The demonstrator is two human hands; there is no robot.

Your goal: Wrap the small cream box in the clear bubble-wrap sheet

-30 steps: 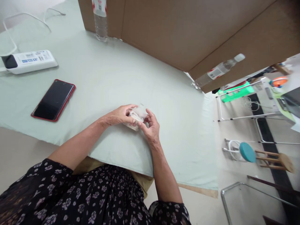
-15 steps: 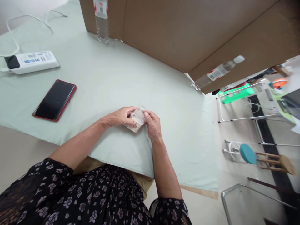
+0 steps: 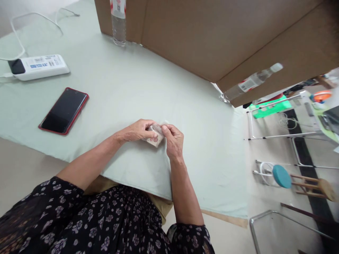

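Observation:
My left hand [image 3: 137,130] and my right hand [image 3: 173,139] meet over the pale green tablecloth [image 3: 127,88] near the table's front edge. Between their fingertips they hold a small clear plastic box [image 3: 155,135] with something pale inside. The left fingers grip its left side and top. My right thumb and fingers press on its right side and lid. Most of the box is hidden by the fingers. Both forearms rest on the cloth.
A red-edged phone [image 3: 64,111] lies to the left, a white power bank [image 3: 38,66] with a cable beyond it. Two water bottles [image 3: 118,21] [image 3: 251,83] stand by a large cardboard box [image 3: 212,35]. A stool [image 3: 299,178] and metal frames stand on the floor at the right.
My right fingers have closed down onto the box, and the clear lid that stood up is now pressed flat. Both hands stay in the same spot.

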